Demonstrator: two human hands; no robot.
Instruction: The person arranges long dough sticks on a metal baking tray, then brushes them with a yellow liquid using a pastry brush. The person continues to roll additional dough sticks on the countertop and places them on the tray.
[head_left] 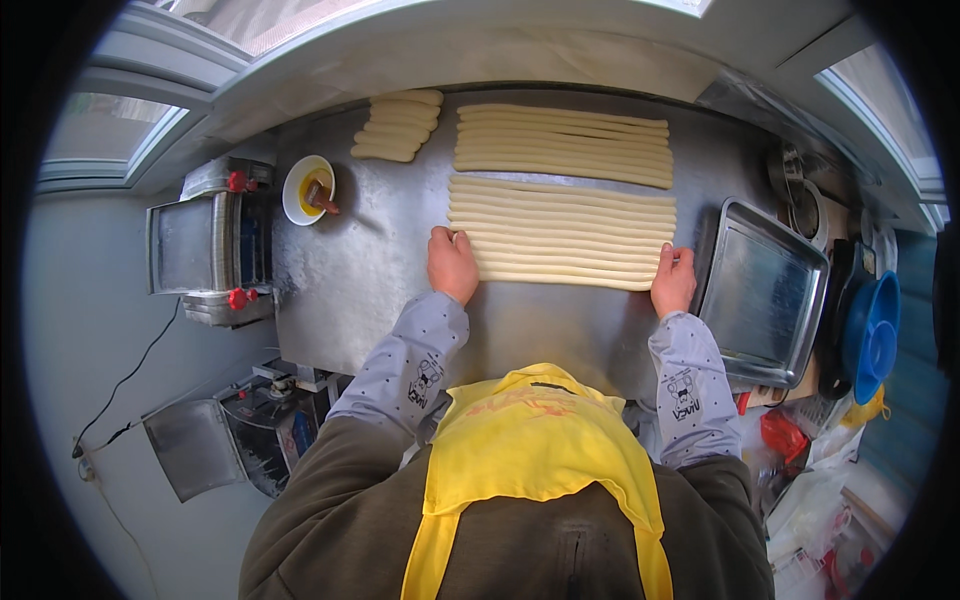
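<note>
Long pale dough ropes (560, 240) lie side by side in a block on the metal table in front of me. My left hand (455, 266) is at the left ends of the nearer ropes, thumb and fingers closed on them. At the opposite ends, my right hand (673, 282) is closed in the same way, its fingertips bent at the edge of the block. The ropes between my hands lie nearly straight. Just beyond is a second block of dough ropes (560, 145). A group of shorter dough pieces (397, 125) lies at the far left.
A white bowl (291, 190) with yellow liquid and a brush stands on the metal table (330, 300). Left is a roller machine (185, 245) with red knobs. A metal tray (717, 310) stands at the right, by blue basins (860, 340). Windows and a wall bound the back.
</note>
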